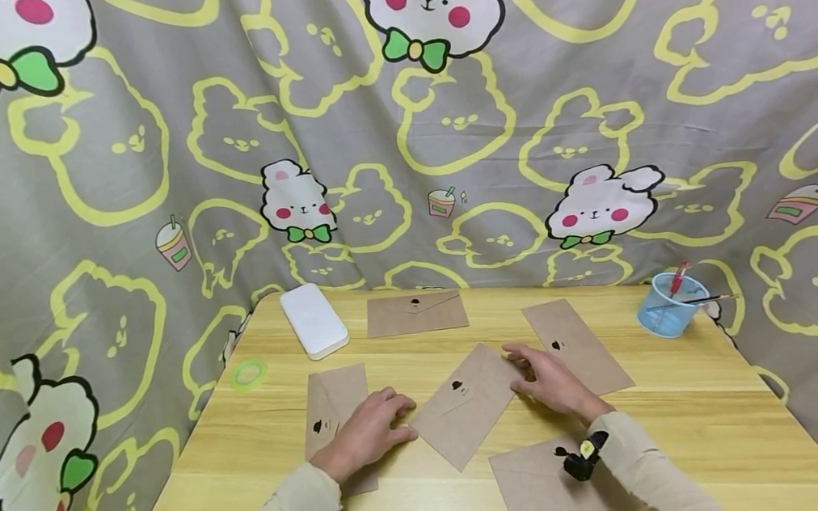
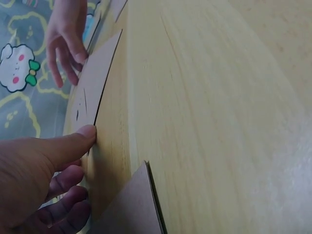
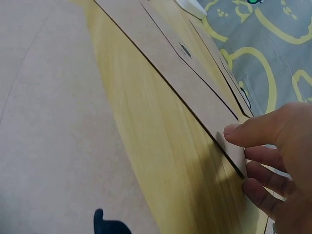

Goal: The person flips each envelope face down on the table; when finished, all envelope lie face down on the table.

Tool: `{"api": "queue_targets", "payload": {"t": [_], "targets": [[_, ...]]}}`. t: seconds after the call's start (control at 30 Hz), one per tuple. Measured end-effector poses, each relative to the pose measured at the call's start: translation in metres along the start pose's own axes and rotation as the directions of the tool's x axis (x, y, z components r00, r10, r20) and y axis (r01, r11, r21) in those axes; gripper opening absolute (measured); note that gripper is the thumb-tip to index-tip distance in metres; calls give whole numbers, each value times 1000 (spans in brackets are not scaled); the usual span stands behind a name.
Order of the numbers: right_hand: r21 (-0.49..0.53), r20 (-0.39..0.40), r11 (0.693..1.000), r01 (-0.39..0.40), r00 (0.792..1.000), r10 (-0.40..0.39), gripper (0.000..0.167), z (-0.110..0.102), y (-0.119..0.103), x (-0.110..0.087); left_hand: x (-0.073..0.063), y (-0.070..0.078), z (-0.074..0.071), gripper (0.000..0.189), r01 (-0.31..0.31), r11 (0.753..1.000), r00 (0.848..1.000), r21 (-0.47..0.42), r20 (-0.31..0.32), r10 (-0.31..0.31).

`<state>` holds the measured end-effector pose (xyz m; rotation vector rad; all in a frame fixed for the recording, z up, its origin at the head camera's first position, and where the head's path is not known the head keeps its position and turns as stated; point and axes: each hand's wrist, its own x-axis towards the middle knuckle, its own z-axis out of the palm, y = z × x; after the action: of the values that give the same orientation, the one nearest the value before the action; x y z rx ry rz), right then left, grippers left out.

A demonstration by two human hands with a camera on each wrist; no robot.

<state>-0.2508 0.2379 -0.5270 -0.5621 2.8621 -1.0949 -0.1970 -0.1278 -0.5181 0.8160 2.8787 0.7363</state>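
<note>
A brown paper envelope (image 1: 461, 401) with a small black hat print lies slanted in the middle of the table. My left hand (image 1: 371, 429) is at its left corner, fingers loosely bent; in the left wrist view the thumb (image 2: 80, 139) overlaps that corner. My right hand (image 1: 551, 381) is at the opposite end. In the right wrist view its thumb (image 3: 239, 134) reaches over the envelope (image 3: 185, 92), fingertips beside the end edge. Neither hand plainly pinches the paper. Beneath my left hand lies another envelope (image 1: 336, 388), partly hidden by the hand and wrist.
More brown envelopes lie around: one at the back (image 1: 385, 318), one at right (image 1: 581, 350), one under my right forearm (image 1: 535, 492). A white case (image 1: 312, 317) stands back left. A blue mesh cup (image 1: 659, 319) holding pens is back right. Patterned curtain (image 1: 361, 130) surrounds the table.
</note>
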Motion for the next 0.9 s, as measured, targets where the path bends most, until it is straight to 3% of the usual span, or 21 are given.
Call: {"api": "queue_targets", "payload": {"t": [0.33,0.6,0.77,0.9], "targets": [[70,1,997,-35,999,35,58,0,-1,1,0,3,0,33,7,1000,1000,-26,2,-7],[112,-63,993,42,997,-35,44,-2,8,-1,0,3,1,36,7,1000,1000,-28,-2,-7],[168,-40,985,-42,998,49,42,-9,7,-3,0,2,2,40,8,1000,1000,-14,0,-8],[239,-14,970,-44,999,49,41,-15,8,-2,0,2,3,40,4,1000,1000,-1,2,-4]]}}
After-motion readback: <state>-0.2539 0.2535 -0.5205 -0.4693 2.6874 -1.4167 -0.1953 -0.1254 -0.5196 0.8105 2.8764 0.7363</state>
